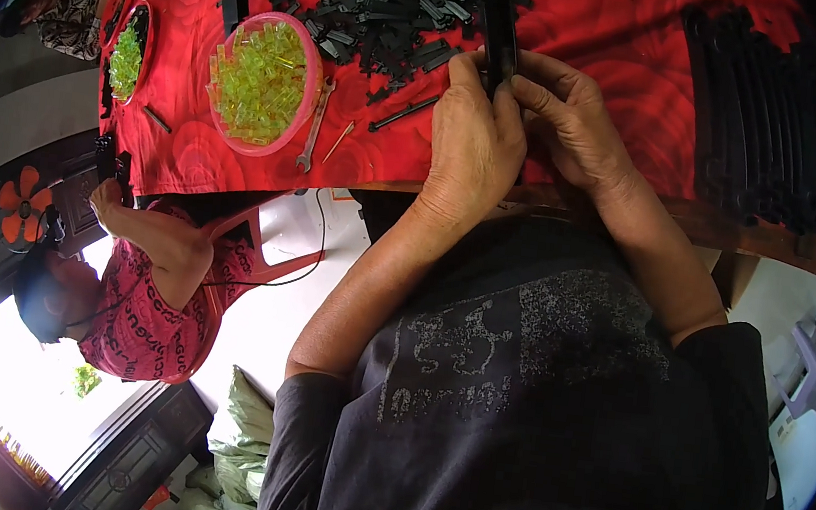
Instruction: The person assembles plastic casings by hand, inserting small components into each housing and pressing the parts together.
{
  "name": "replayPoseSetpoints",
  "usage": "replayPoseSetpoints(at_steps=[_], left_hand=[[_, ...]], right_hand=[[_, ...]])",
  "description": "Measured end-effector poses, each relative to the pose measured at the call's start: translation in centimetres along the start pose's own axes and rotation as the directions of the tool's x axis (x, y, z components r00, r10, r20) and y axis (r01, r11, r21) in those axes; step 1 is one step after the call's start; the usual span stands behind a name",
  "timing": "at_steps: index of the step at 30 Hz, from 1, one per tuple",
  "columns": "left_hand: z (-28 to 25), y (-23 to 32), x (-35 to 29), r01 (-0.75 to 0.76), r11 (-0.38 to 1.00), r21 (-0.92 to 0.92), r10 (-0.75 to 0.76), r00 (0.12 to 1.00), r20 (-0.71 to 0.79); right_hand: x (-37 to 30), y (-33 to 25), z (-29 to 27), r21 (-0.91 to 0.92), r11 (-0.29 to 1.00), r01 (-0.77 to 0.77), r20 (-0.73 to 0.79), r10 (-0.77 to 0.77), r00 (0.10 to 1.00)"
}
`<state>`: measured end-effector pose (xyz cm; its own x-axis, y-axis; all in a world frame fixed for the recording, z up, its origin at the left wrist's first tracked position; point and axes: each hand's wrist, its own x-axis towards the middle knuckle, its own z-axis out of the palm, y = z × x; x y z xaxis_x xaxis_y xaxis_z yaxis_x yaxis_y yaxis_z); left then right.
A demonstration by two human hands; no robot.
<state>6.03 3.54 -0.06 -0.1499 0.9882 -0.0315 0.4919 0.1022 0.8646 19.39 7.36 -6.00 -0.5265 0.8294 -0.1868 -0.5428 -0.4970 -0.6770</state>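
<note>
Near the table's front edge, my left hand (476, 142) grips a long black plastic strip (500, 24) that points away from me. My right hand (579, 118) pinches the same strip at its near end, its thumb and fingers closed on it. The fingertips partly hide that end, so any small part between them cannot be made out. Just left of my left hand lies a thin black rod (402, 113). Beyond it spreads a pile of small black plastic pieces (385, 11).
A pink bowl (310, 103) holds yellow-green clear plastic pieces (257, 82); a wrench (315, 129) and a thin wooden stick (338, 142) lie beside it. Long black strips (761, 119) are stacked at right on the red cloth (615, 27). A co-worker (157, 297) sits at left by another bowl (147, 49).
</note>
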Motion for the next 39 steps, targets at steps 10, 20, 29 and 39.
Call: replayPoseSetpoints(at_steps=[10, 20, 29, 39], left_hand=[[1.3, -0.5, -0.2, -0.023, 0.999, 0.045, 0.024, 0.999, -0.03], [1.3, -1.0, -0.4, 0.07, 0.997, -0.026, -0.07, 0.997, -0.032], [0.7, -2.1, -0.5, 0.069, 0.997, 0.029, -0.068, 0.998, -0.011], [0.2, -2.7, -0.5, -0.051, 0.996, 0.075, 0.052, 0.999, -0.015]], right_hand=[[-0.1, 0.0, -1.4, 0.083, 0.996, -0.026, -0.006, 0.027, 1.0], [0.2, -0.1, -2.2, 0.007, 0.998, -0.064, 0.06, 0.063, 0.996], [0.2, 0.3, -2.0, 0.032, 0.997, -0.07, 0.039, 0.069, 0.997], [0.0, 0.2, -0.9, 0.041, 0.996, -0.08, -0.028, 0.082, 0.996]])
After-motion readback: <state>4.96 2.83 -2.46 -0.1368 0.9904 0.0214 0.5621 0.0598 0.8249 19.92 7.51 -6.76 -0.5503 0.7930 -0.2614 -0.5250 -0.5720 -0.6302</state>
